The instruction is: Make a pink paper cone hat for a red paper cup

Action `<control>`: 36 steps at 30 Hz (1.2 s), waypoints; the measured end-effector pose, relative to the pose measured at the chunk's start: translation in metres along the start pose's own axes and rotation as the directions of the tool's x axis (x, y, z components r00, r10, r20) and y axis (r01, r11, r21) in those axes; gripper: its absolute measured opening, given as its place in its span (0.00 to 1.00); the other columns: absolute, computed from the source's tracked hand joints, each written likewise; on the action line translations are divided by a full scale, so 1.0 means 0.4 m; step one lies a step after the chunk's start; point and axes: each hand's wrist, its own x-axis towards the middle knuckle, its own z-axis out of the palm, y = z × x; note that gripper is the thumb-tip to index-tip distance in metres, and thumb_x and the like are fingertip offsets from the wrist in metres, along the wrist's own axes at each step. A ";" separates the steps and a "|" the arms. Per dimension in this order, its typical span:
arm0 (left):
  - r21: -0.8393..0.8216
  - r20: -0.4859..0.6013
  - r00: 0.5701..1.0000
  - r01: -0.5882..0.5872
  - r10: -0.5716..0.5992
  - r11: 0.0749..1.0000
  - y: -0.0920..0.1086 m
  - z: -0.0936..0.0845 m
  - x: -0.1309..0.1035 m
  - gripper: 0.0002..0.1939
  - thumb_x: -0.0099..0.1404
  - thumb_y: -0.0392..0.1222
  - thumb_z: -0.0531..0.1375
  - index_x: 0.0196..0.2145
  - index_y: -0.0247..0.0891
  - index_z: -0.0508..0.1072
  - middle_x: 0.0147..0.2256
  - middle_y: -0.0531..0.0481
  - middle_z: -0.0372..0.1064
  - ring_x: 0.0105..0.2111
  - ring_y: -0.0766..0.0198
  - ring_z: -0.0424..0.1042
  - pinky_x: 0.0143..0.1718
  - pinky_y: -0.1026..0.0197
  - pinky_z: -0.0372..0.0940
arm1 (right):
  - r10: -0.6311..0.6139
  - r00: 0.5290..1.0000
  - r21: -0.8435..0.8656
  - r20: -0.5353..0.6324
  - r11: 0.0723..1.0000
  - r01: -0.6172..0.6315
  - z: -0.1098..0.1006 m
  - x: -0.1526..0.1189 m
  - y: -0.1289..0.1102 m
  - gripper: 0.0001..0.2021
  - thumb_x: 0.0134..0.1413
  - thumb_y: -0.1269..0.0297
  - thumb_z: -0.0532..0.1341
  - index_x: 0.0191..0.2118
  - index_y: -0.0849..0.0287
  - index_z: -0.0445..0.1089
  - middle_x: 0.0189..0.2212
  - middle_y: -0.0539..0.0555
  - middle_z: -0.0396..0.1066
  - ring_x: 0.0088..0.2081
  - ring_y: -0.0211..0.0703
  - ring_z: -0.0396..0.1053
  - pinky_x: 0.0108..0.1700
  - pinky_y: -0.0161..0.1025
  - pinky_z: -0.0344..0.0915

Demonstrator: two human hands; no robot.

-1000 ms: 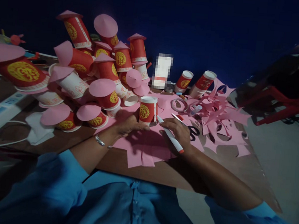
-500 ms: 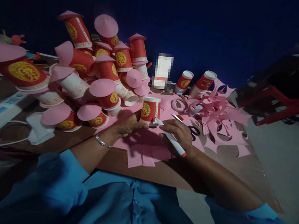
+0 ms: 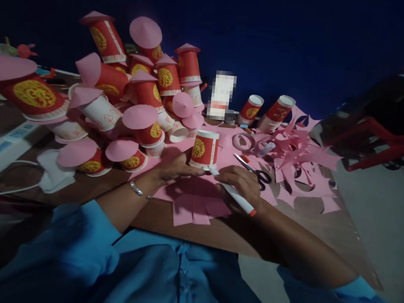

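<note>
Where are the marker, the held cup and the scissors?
Marker (image 3: 238, 199): head view, on its white barrel.
Held cup (image 3: 207, 150): head view, on its red side wall.
Scissors (image 3: 257, 172): head view, about where blades and black handles meet.

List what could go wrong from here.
The white pen has its tip near the lower edge of the cup; a slip might mark the pink paper beneath. The scissors lie close to the right hand, which might brush them. The pink-topped cups are piled askew and could topple if bumped.
</note>
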 end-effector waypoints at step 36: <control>0.008 0.018 0.999 -0.028 0.028 1.000 0.006 0.009 0.006 0.37 0.48 0.39 0.78 0.54 0.36 0.73 0.33 0.48 0.78 0.45 0.51 0.78 0.51 0.51 0.69 | -0.012 1.000 -0.019 0.020 1.000 0.013 0.000 0.007 -0.005 0.09 0.63 0.74 0.63 0.47 0.58 0.70 0.30 0.55 0.78 0.29 0.44 0.77 0.31 0.38 0.73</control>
